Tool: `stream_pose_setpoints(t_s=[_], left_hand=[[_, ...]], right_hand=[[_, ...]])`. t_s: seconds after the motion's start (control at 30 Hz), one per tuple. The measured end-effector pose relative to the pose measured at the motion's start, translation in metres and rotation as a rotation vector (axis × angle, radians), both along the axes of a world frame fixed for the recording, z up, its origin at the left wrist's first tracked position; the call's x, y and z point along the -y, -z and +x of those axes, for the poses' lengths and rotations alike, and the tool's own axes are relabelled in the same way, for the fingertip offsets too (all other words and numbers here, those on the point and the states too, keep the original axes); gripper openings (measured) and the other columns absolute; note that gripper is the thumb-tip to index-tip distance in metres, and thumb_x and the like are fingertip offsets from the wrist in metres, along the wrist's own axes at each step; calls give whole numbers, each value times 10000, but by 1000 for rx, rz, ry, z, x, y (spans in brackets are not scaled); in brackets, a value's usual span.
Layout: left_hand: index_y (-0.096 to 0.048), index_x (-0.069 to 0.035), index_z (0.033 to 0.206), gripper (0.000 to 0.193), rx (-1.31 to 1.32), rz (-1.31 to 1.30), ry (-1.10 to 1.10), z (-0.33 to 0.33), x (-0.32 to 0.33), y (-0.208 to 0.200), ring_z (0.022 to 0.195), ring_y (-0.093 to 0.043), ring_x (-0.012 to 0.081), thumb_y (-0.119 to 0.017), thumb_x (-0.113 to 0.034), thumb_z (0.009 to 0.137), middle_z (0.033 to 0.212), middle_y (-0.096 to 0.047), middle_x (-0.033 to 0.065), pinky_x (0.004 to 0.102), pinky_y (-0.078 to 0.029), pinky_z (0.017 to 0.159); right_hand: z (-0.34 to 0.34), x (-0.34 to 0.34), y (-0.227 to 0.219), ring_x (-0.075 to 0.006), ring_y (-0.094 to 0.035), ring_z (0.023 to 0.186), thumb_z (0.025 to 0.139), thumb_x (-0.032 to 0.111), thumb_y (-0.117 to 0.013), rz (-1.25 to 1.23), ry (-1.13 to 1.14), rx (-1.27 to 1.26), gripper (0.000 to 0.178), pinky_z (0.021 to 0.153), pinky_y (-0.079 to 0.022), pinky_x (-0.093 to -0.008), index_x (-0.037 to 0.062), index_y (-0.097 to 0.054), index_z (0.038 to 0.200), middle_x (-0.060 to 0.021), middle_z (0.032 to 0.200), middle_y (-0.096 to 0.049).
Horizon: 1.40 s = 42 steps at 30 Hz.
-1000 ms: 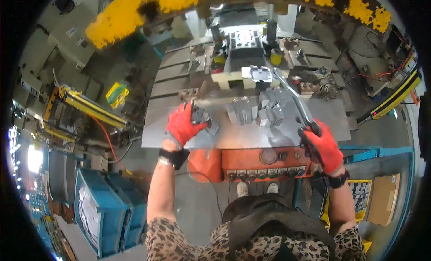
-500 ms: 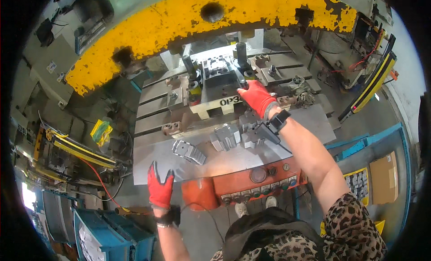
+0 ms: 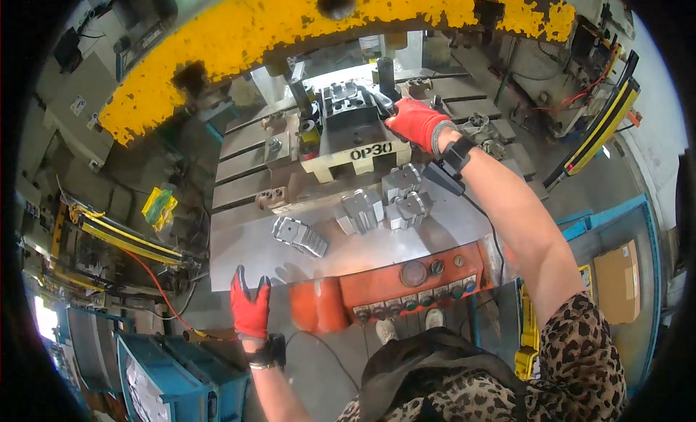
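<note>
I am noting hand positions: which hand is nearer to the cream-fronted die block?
Right. The right hand is by the right side of the die block; the left hand is farther, by the near left corner of the metal plate.

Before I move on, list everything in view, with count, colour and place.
Chipped steel press beam: 1, yellow, across the top
Blocky metal die: 1, cream and dark grey, centre
Flat metal plate: 1, grey, before the die
Ridged metal part stacks: 4, grey, on the plate
Button-studded control panel: 1, orange, by the plate's front edge
Open metal bins: at least 2, blue, lower left
Cardboard box: 1, brown, far right
Long metal tool: 1, silver, at the die's right
Gloved right hand: 1, red, holding the tool
Gloved left hand: 1, red, open near the plate's front-left corner
Low shoes: 2, white, below the panel
</note>
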<state>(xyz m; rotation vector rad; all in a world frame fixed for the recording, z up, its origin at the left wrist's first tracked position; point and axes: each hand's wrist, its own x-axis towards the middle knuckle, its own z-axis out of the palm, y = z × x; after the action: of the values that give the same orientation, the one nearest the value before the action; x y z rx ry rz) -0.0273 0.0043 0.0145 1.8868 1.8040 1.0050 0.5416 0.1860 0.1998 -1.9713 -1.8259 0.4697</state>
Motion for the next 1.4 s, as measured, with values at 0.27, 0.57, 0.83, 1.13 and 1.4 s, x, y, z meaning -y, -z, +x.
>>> stream_pose_setpoints(t_s=[0.27, 0.57, 0.83, 1.13, 1.4], left_hand=[[-516, 9, 1699, 844, -56, -5, 40, 9, 11, -6, 1546, -566, 410, -900, -174, 971, 1673, -574, 238, 508, -460, 1298], [-564, 26, 1650, 750, -121, -163, 21, -16, 31, 24, 1497, -600, 459, -830, -333, 1047, 1566, -654, 295, 509, -505, 1245], [-666, -8, 1536, 503, 112, -545, 67, -29, 62, 174, 1391, -701, 370, -699, -319, 1142, 1537, -729, 225, 463, -562, 1143], [-674, -30, 1542, 476, 356, -697, -7, -3, 68, 227, 1388, -713, 315, -652, -327, 1171, 1522, -746, 190, 446, -570, 1140], [-699, -33, 1509, 485, 333, -748, 13, 39, 31, 222, 1357, -734, 320, -662, -365, 1157, 1481, -765, 195, 453, -583, 1120]], right_hand=[[10, -1, -10, -459, -807, 1173, 933, 266, -683, 30, 11, 108, 396, 1002, -634, -515, -35, -833, 1142, -322, 1223, -815], [25, 118, 43, -475, -771, 995, 1038, 327, -730, 442, 27, 263, 424, 885, -620, -596, 53, -707, 1361, -221, 1054, -807], [94, 403, 187, -214, -769, 997, 1077, 144, -776, 432, 633, -443, 507, 899, -613, -393, -8, -663, 1547, -127, 1140, -823], [199, 488, 377, -233, -759, 1018, 1151, 332, -685, 74, 684, -798, 378, 892, -606, -389, 53, -732, 1402, -28, 1119, -798], [265, 435, 457, -206, -780, 974, 1193, 293, -637, 286, 381, -581, 321, 804, -632, -383, 104, -790, 1403, -63, 1243, -836]])
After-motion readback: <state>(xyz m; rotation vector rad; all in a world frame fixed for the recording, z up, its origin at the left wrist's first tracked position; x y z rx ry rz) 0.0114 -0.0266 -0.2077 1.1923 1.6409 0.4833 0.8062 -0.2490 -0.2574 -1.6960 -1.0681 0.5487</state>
